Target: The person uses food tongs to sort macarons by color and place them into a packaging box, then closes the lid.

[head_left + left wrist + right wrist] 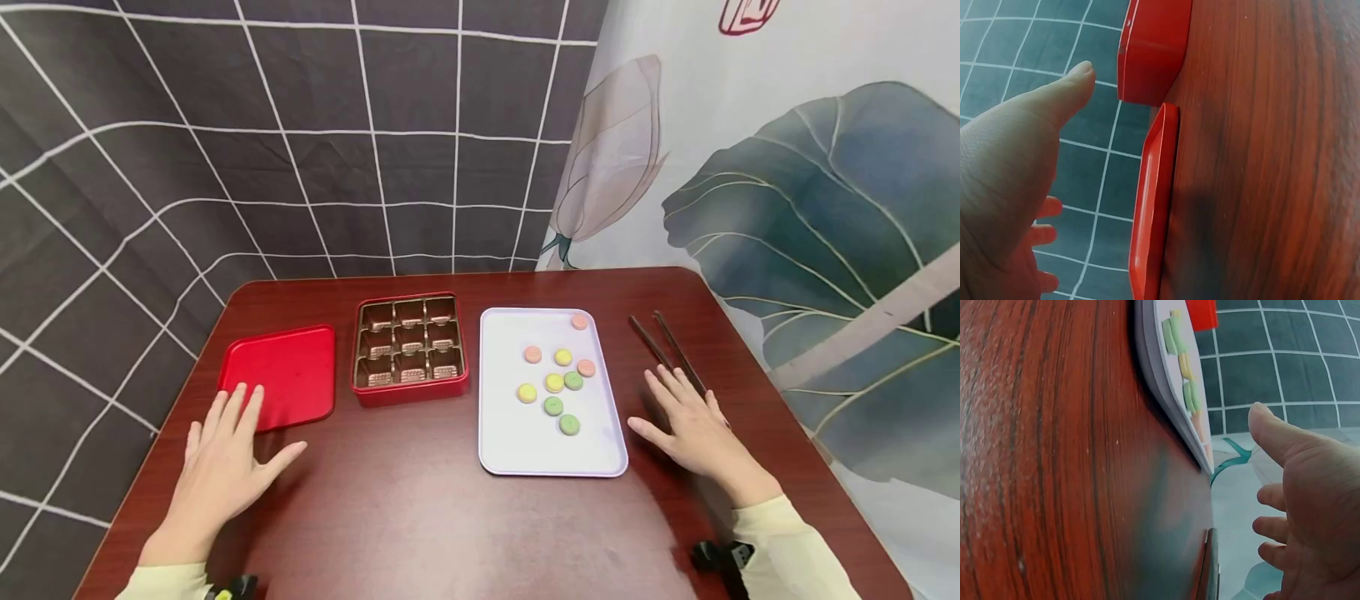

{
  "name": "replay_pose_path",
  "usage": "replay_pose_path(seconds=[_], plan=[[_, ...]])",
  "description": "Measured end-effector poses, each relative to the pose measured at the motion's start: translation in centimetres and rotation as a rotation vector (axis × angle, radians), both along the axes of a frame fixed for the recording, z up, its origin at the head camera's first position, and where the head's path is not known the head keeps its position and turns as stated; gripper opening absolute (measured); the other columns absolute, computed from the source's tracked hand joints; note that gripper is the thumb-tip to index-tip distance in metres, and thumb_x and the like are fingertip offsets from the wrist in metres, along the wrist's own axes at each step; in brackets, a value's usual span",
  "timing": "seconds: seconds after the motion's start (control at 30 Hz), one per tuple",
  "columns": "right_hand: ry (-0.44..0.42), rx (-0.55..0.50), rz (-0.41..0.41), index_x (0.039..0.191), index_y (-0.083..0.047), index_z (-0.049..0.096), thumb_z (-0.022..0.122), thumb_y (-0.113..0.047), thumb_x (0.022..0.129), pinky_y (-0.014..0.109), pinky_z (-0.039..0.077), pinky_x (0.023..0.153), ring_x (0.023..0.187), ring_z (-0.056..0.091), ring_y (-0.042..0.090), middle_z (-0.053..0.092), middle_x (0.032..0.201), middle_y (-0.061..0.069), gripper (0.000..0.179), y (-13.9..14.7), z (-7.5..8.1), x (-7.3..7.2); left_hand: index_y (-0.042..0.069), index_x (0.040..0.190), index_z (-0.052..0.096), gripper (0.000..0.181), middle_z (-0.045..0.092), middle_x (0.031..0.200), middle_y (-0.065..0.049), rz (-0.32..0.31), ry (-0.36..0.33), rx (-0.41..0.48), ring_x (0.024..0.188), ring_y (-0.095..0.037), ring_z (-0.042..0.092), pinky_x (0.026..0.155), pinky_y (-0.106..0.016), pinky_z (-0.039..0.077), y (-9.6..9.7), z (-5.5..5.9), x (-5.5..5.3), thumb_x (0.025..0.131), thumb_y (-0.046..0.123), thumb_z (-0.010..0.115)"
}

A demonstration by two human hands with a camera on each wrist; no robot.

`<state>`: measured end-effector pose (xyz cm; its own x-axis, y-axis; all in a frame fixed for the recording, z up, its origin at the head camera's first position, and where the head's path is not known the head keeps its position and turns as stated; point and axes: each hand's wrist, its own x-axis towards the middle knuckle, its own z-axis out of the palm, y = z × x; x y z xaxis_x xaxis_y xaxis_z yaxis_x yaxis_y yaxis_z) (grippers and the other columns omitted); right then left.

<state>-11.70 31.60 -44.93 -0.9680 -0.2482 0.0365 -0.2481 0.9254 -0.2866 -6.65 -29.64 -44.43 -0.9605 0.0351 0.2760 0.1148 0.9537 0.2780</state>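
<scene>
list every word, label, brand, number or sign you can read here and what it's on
No text can be read with certainty.
Red seal-like mark on the white curtain: cut off by the head view's top edge, unreadable.
Brown insert: raised marks too small to tell if they are letters.
Round pieces on the white tray: any marks too small to read.

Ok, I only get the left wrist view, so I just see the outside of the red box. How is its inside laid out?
Observer: The head view shows a brown insert with nine compartments inside the red box.
Operator: What's to the right of it?
Observer: A white tray holding nine small discs: three pink, three yellow, three green.
Operator: And is the right hand holding anything?
Observer: No, the right hand holds nothing; two dark sticks lie near it.
</scene>
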Motion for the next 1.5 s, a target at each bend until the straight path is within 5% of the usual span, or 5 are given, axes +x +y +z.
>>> replay_pose_path(seconds=[0.47, 0.87, 1.1, 1.5], plan=[[0.016, -0.029, 0.029, 0.15, -0.001, 0.029, 0.059, -0.059, 0.087, 0.074, 0.013, 0.102, 0.141, 0.018, 0.043, 0.026, 0.153, 0.022, 0.09, -1.0, 0.5, -1.5, 0.003, 0.15, 0.029, 0.1, 0.029, 0.149, -0.025, -0.054, -0.036, 0.021, 0.14, -0.045, 0.017, 0.101, -0.074, 0.014, 2.4, 0.5, -2.4, 0.077, 0.06, 0.068], [0.022, -0.071, -0.029, 0.148, 0.005, 0.026, 0.06, -0.054, 0.089, 0.073, 0.014, 0.103, 0.139, 0.02, 0.046, 0.028, 0.15, 0.028, 0.091, 0.8, 0.4, -3.1, 0.004, 0.152, 0.021, 0.104, 0.024, 0.153, -0.023, -0.086, -0.13, 0.027, 0.141, -0.043, 0.016, 0.107, -0.069, 0.013, 4.6, 1.0, -6.6, 0.08, 0.066, 0.061], [0.041, -0.101, -0.058, 0.146, 0.01, 0.027, 0.059, -0.049, 0.092, 0.07, 0.017, 0.103, 0.136, 0.023, 0.049, 0.029, 0.146, 0.034, 0.086, 2.8, -0.3, -3.9, -0.001, 0.151, 0.021, 0.105, 0.021, 0.154, -0.024, -0.097, -0.185, 0.03, 0.142, -0.042, 0.016, 0.11, -0.064, 0.013, 6.2, 0.2, -9.3, 0.081, 0.07, 0.055], [0.005, -0.122, -0.115, 0.145, 0.013, 0.025, 0.06, -0.048, 0.091, 0.068, 0.02, 0.104, 0.132, 0.023, 0.054, 0.027, 0.145, 0.037, 0.088, 4.9, -1.5, -4.8, -0.005, 0.151, 0.013, 0.109, 0.017, 0.155, -0.025, -0.097, -0.249, 0.078, 0.143, -0.042, 0.013, 0.113, -0.06, 0.013, 8.7, -1.1, -11.9, 0.083, 0.073, 0.048]])
